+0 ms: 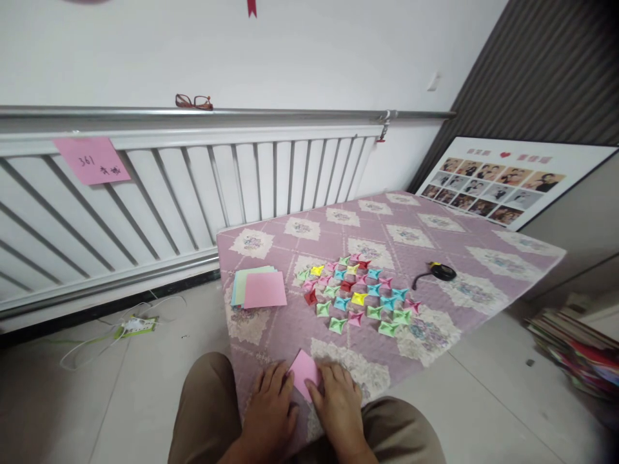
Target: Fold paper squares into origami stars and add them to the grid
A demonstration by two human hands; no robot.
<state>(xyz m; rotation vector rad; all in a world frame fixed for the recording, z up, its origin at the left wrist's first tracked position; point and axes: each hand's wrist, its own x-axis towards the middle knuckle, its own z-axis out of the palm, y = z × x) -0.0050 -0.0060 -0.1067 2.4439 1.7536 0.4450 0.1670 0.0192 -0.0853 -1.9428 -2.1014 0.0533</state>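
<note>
A small folded pink paper (305, 375) lies on the tablecloth near the table's front edge, between my two hands. My left hand (271, 403) rests beside its left corner, fingers stretched out flat and the index fingertip touching the paper. On the other side, my right hand (338, 403) has its thumb on the paper's lower right edge and its fingers curled along the right corner. Beyond the hands stand rows of small folded paper pieces (358, 298) in green, blue, pink, yellow and red. To their left is a stack of square paper sheets (265, 289), pink on top.
A black object with a short cord (442, 272) lies right of the folded pieces. Behind the table runs a white radiator (271, 174) with glasses (194, 102) on the pipe above. A photo board (498, 180) leans at the far right. A power strip (137, 326) sits on the floor.
</note>
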